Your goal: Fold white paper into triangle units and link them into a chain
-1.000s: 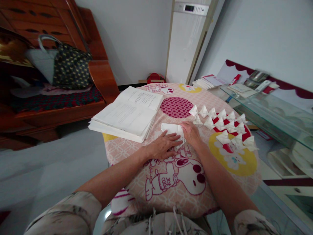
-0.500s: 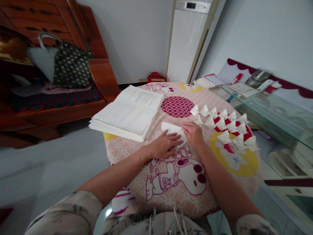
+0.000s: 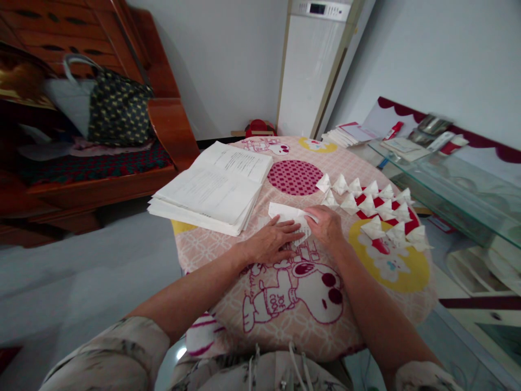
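A folded sheet of printed paper [image 3: 285, 211] lies flat on the cloth-covered table in front of me. My left hand [image 3: 273, 240] rests on it with fingers spread, pressing its near part down. At the paper's right end, my right hand [image 3: 325, 224] pinches the edge between thumb and fingers. Several small folded paper pieces [image 3: 367, 205] with pointed tips stand in rows to the right of my right hand. A thick stack of printed sheets [image 3: 211, 184] lies open beyond my left hand, its pages curling a little.
A patterned cloth [image 3: 228, 293] covers the round table. Along the right side runs a glass shelf [image 3: 459, 190] holding a metal bowl and boxes. More papers [image 3: 345, 134] sit at the back right. A wooden bench [image 3: 171, 125] with bags on it stands at the left.
My right hand has shifted slightly toward me and right along the paper's edge, its fingers curling more. My left hand stays in place on the paper.
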`<state>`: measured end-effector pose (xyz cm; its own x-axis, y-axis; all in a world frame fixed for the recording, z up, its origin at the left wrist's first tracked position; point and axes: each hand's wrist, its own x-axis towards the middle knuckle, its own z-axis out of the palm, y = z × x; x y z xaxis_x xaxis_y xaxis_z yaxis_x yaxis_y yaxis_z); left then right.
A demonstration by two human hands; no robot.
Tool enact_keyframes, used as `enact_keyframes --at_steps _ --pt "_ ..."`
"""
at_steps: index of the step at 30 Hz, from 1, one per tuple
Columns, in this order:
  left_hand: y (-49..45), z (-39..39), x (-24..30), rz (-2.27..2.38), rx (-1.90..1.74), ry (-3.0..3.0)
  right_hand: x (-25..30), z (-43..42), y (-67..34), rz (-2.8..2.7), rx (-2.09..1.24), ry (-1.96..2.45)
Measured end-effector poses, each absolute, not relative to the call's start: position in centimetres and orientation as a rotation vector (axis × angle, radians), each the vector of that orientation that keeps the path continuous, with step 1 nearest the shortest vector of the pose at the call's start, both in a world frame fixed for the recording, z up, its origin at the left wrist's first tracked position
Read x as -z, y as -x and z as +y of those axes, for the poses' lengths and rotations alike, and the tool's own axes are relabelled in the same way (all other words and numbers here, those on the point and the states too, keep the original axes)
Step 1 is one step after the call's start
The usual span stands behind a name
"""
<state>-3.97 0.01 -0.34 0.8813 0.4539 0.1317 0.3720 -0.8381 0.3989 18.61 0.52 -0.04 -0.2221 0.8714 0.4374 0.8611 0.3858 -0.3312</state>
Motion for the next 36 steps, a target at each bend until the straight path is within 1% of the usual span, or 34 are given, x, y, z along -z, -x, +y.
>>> enact_keyframes --at_steps 3,7,11,14,18,20,24,26,33,36 --pt "4.3 0.4 0.4 0.676 -0.484 -2.655 0.0 0.7 -19.2 -1.959 -0.137 1.565" --pt "4.5 1.0 0.2 0.836 -0.827 -2.558 -0.4 0.5 -19.9 -1.764 -0.368 1.499" --pt "4.3 0.9 -0.4 0.844 -0.945 -2.441 -0.7 0.1 -20.1 -1.593 -0.446 1.415" --pt "4.2 0.9 -0.6 0.886 -1.072 -2.253 -0.6 -0.3 -20.2 -1.413 -0.482 1.387" --pt "4.1 2.0 0.3 0.945 -1.287 -1.86 -0.5 -1.0 -20.1 -1.21 -0.59 1.304" --pt "4.2 2.8 1.1 0.915 -1.252 -1.611 -0.6 -1.5 -19.9 -1.138 -0.638 1.256" --pt "4.3 4.1 2.1 0.803 -0.936 -1.243 -0.7 -2.6 -19.4 -0.983 -0.691 1.183" --pt "4.4 4.3 2.2 0.772 -0.888 -1.12 -0.6 -3.0 -19.1 -0.926 -0.703 1.157" --pt "4.5 3.2 0.9 0.674 -0.841 -1.03 0.1 -3.6 -18.8 -0.861 -0.748 1.194" --pt "4.4 2.7 0.6 0.658 -0.886 -1.022 0.3 -3.8 -18.6 -0.866 -0.798 1.207"
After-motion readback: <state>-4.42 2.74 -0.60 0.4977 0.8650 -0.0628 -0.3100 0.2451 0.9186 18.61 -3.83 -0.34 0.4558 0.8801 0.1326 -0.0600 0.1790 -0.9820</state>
